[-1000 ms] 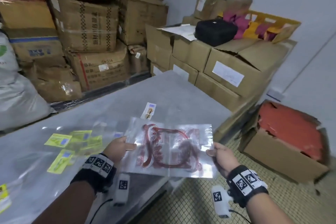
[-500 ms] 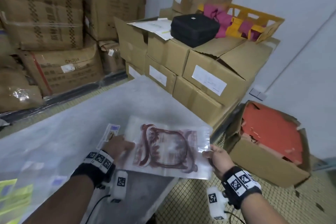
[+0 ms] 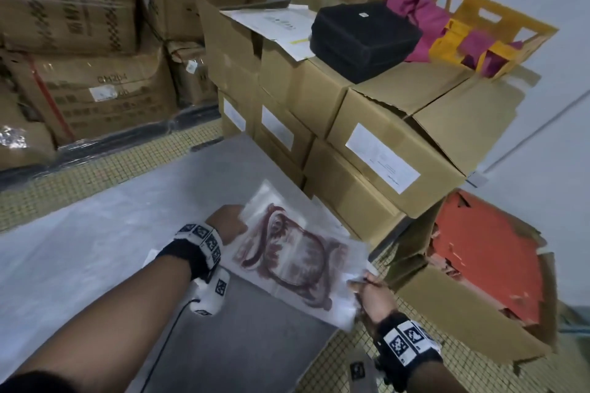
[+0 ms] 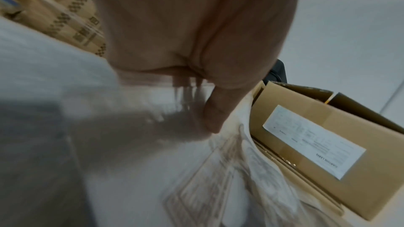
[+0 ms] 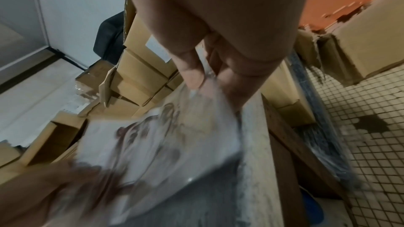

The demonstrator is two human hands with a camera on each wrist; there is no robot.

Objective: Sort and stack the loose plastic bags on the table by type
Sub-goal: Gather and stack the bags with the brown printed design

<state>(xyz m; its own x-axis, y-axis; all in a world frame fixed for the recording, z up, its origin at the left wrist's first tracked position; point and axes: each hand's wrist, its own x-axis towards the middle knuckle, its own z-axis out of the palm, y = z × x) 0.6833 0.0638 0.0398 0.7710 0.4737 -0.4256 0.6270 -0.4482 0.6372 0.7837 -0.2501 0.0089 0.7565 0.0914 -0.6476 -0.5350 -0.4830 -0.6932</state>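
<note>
With the left hand (image 3: 227,223) grasping the far-left edge of the clear plastic bag printed with a dark red design (image 3: 297,257) and the right hand's fingers (image 5: 192,75) pinching its near-right corner, the bag hangs over the grey counter's (image 3: 105,233) right end and is best lowered flat, both corners level, before letting go.

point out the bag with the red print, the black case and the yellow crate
bag with the red print (image 3: 297,262), head view, middle of the print
black case (image 3: 364,38), head view, top face
yellow crate (image 3: 498,22), head view, side wall
</note>
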